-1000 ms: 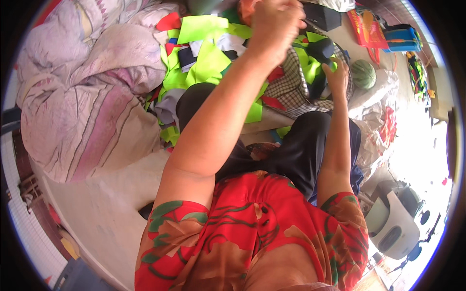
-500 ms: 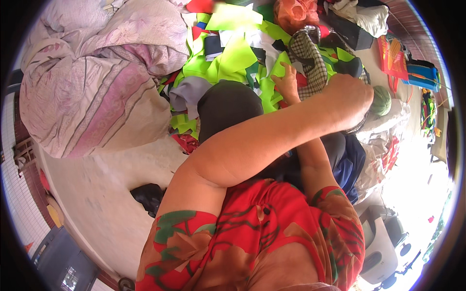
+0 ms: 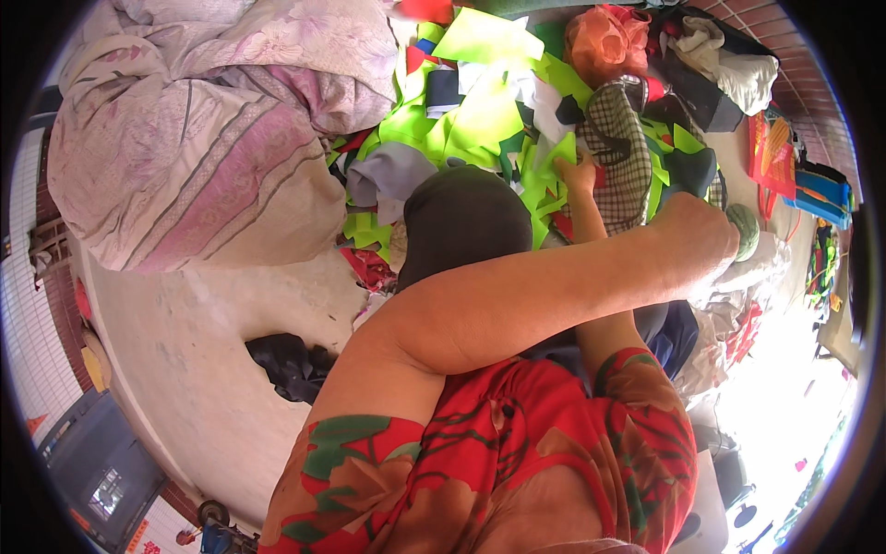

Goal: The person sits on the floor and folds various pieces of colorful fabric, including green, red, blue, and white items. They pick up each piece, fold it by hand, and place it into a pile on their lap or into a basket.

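Note:
My arms cross in front of me. My left hand point(image 3: 694, 233) reaches far to the right, its back toward me and its fingers curled under; anything in them is hidden. Beyond the left forearm, my right hand point(image 3: 579, 175) is at the pile's right part, its fingers closed on a neon-yellow cloth scrap point(image 3: 557, 159). The pile of neon-yellow scraps point(image 3: 461, 129) also has white, red, green and dark pieces. A checked cloth point(image 3: 616, 138) lies just right of my right hand. A dark cloth piece point(image 3: 690, 171) lies beyond my left hand.
A large pink-and-white patterned cloth bundle point(image 3: 203, 175) fills the left. My dark-covered knee point(image 3: 466, 222) rises before the pile. An orange plastic bag point(image 3: 604, 44) and a black box point(image 3: 706, 97) stand at the back right. A round green thing point(image 3: 744, 233) is beside my left hand.
My right hand's spread fingers have closed on a neon-yellow scrap. My left hand has lowered slightly, still curled. The whole view has shifted a little.

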